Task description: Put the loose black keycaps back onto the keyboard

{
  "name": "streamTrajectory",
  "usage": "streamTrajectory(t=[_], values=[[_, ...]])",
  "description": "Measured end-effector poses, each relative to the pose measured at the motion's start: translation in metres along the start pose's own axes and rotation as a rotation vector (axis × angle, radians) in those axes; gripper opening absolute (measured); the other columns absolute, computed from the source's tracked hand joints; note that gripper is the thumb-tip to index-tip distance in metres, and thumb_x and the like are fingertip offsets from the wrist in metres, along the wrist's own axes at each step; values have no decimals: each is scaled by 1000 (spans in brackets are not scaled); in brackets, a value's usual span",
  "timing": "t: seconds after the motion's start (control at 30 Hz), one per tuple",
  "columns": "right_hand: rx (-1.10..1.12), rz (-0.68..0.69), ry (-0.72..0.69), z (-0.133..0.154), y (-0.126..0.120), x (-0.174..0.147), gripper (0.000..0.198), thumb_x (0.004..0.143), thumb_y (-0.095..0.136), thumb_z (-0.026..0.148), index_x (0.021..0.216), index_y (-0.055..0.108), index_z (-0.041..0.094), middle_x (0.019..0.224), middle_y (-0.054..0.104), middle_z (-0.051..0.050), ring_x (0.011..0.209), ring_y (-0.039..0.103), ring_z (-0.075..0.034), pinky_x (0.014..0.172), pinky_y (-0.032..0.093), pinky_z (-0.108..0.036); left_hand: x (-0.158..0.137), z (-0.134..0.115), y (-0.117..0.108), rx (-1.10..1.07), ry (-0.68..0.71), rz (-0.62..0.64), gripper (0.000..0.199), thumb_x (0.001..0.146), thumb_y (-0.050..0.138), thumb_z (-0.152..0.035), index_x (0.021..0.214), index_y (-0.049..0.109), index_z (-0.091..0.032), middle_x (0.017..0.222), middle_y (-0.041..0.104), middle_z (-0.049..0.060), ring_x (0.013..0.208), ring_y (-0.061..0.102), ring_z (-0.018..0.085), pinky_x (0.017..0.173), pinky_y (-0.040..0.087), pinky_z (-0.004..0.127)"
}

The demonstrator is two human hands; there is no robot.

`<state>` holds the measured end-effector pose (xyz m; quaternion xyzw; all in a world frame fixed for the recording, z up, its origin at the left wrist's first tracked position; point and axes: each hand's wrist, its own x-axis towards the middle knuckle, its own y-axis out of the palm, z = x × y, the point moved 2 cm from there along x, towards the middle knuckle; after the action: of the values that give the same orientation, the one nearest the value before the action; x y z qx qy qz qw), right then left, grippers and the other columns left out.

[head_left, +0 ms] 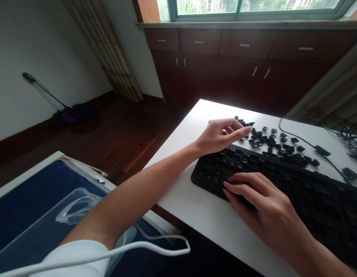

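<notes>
Left hand (221,134) is hovering over the keyboard (282,181) at its far left edge, fingers loosely curled, apparently gripping nothing; loose keycaps (278,145) are lying scattered on the white table (207,215) just behind the board. Right hand (261,204) is resting open on the near left keys, steadying it. Best to be pressing flat there so the board isn't sliding

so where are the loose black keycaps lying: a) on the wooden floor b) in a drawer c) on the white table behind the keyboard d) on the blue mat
c, the loose keycaps lie scattered on the white table just beyond the far edge of the keyboard, near the fingertips of the left hand; the right hand rests on the keyboard's near edge.
</notes>
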<state>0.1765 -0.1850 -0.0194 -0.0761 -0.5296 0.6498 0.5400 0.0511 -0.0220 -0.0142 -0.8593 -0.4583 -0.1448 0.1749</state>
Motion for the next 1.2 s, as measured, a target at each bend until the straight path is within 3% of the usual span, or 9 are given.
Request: streamTrajectory(t=[0.2, 0.3, 0.4, 0.5, 0.63, 0.77, 0.9, 1.2], values=[[-26, -3, -8, -3, 1, -5, 29, 91, 67, 19, 119, 61, 19, 116, 63, -6, 108, 58, -19, 95, 49, -33, 0, 1, 0, -6, 9, 5, 36, 88, 67, -48, 87, 71, -12, 78, 68, 5, 65, 57, 8, 56, 42, 20], [2, -40, 51, -6, -5, -6, 30, 92, 66, 24, 121, 58, 19, 117, 63, -6, 109, 59, -18, 96, 48, -31, 0, 3, -1, -18, 1, -9, 36, 87, 67, -49, 86, 71, -13, 80, 68, 5, 66, 57, 8, 57, 42, 20], [46, -82, 152, -11, -15, 4, 18, 99, 54, 23, 116, 60, 21, 113, 63, -4, 104, 61, -15, 91, 48, -28, 3, 4, -4, -44, -20, -71, 36, 86, 68, -50, 85, 71, -14, 82, 68, 4, 69, 58, 9, 60, 43, 21], [15, -108, 184, -14, -19, 28, 19, 103, 44, 26, 112, 61, 22, 110, 63, -4, 101, 60, -16, 90, 46, -31, 7, 7, -11, -111, -65, -200, 35, 86, 68, -49, 82, 71, -15, 78, 66, 2, 69, 56, 8, 62, 43, 19], [-94, -33, 194, -9, -1, 70, 32, 106, 33, 33, 108, 61, 18, 105, 60, -9, 98, 55, -22, 88, 43, -37, 11, 17, -27, -252, -133, -448, 33, 83, 72, -49, 79, 70, -16, 72, 58, -1, 61, 49, 5, 56, 39, 17], [-276, 59, 189, -4, 29, 95, 38, 106, 27, 36, 106, 60, 16, 106, 56, -13, 97, 49, -25, 86, 40, -39, 15, 28, -45, -292, -133, -563, 37, 84, 69, -52, 79, 65, -16, 72, 51, -2, 56, 43, 3, 51, 36, 16], [-323, 74, 162, -2, 45, 94, 39, 106, 26, 37, 105, 59, 17, 106, 56, -12, 96, 48, -25, 89, 38, -40, 16, 33, -58, -310, -135, -619, 37, 83, 69, -52, 79, 62, -16, 71, 50, -3, 53, 40, 3, 48, 34, 16], [-347, 73, 198, -2, 49, 89, 36, 106, 26, 37, 103, 57, 19, 104, 54, -10, 95, 46, -24, 90, 34, -41, 15, 37, -61, -186, -154, -640, 43, 82, 64, -60, 81, 61, -17, 74, 54, -2, 56, 44, 5, 50, 37, 17]])
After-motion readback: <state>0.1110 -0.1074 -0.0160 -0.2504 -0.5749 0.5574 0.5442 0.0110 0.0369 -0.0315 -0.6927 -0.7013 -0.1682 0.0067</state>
